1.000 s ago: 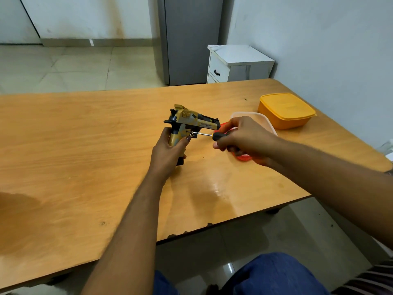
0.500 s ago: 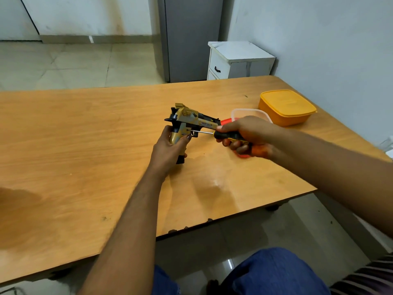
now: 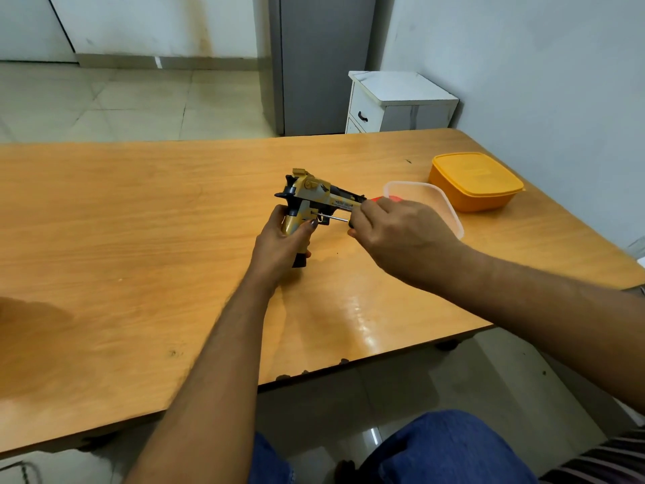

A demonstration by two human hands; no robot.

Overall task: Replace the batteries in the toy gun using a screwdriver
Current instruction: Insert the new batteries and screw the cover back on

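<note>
A gold and black toy gun (image 3: 319, 197) stands upright on the wooden table (image 3: 139, 221), barrel pointing right. My left hand (image 3: 281, 244) grips its handle from the left. My right hand (image 3: 398, 232) holds a screwdriver (image 3: 333, 217) whose thin metal shaft runs left to the side of the gun's grip. The screwdriver's handle is almost wholly hidden inside my fingers; a bit of red shows above my knuckles.
A clear plastic container (image 3: 441, 204) lies just behind my right hand. An orange lidded box (image 3: 476, 179) sits at the table's right back, near the wall. A white drawer cabinet (image 3: 398, 103) and a grey fridge (image 3: 321, 61) stand beyond the table.
My right hand has rolled over on the screwdriver, its back now turned up and hiding the handle. The gun and my left hand stay in place.
</note>
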